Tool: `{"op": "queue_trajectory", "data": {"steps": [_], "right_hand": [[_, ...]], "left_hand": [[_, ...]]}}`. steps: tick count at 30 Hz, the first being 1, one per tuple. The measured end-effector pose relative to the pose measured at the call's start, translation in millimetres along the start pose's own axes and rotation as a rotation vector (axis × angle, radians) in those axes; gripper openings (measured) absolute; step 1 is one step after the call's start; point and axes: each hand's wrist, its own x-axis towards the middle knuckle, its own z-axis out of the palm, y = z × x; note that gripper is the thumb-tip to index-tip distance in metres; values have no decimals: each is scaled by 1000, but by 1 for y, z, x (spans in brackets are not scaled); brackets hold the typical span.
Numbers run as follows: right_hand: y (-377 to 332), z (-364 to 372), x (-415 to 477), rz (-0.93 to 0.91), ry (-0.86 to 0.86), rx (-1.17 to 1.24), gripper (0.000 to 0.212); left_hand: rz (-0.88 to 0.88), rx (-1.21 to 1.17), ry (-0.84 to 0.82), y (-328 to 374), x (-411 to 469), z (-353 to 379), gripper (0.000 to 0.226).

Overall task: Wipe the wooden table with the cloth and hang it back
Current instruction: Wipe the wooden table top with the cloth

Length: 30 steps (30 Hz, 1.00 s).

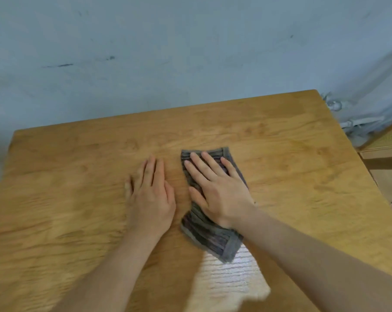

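Here: wooden table (pixel 292 165) against blue-grey wall (pixel 168 52); right hand (pixel 219 194) pressing cloth (pixel 213 239), left hand (pixel 151 197) on bare wood, both flat, uncurled.

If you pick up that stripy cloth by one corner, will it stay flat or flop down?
Probably flop: the cloth is thin striped fabric, lying flat under the right hand. It looks light, so one hand should lift it easily. Pushed, it likely slides along the smooth wooden table, maybe bunching at its loose edges.

Table (pixel 280 154) was grained wood, smooth, with a glossy sheen near its front edge. Cloth (pixel 209 240) was grey ribbed fabric, matt.
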Motion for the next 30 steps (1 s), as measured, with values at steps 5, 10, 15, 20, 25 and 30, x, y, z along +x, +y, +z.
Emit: {"op": "queue_trajectory", "data": {"steps": [5,10,15,20,25,30], "right_hand": [[75,-18,1,332,51,-37,64],[21,-16,102,355,109,34,64],[-22,-8,66,-125,-9,60,57],[63,-28,72,252,38,-24,59],[-9,-15,155,186,78,13,61],[-49,-13,145,-140,-10,45,55]], "left_hand": [[-3,-29,18,1,1,0,59],[-18,-50,34,4,3,0,48],[-20,-136,122,-1,-4,-1,20],[6,-91,145,1,0,1,14],[-23,-46,131,0,-1,3,16],[-61,-34,131,1,-3,1,24]]}}
